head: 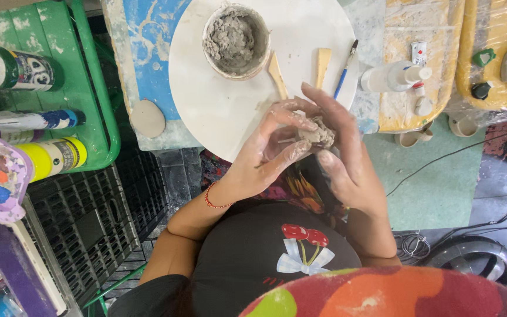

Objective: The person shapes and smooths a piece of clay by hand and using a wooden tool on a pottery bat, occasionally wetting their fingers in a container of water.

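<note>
While your left hand (pixel 265 155) cradles the grey clay lump (pixel 318 134), your right hand (pixel 344 158) pinches it, shaping just near of the round white board (pixel 206 105).

Grey lump of wet clay (pixel 318 132) between both hands, left hand (pixel 271 149) and right hand (pixel 341 155) smeared pale grey, red beaded bracelet (pixel 211 199) on the left wrist. Round white board (pixel 218 105) carries a grey-filled off-white clay pot (pixel 236 40), two tan wooden modelling tools (pixel 277 73), a blue-handled brush (pixel 344 70); the surface (pixel 148 35) under it is blue with white paint blotches. Green plastic tray (pixel 83 76) holds paint bottles, one yellow bottle (pixel 51 157); black crate (pixel 89 229), dark apron with red cherries and a white-blue checked bow (pixel 303 249).
</note>
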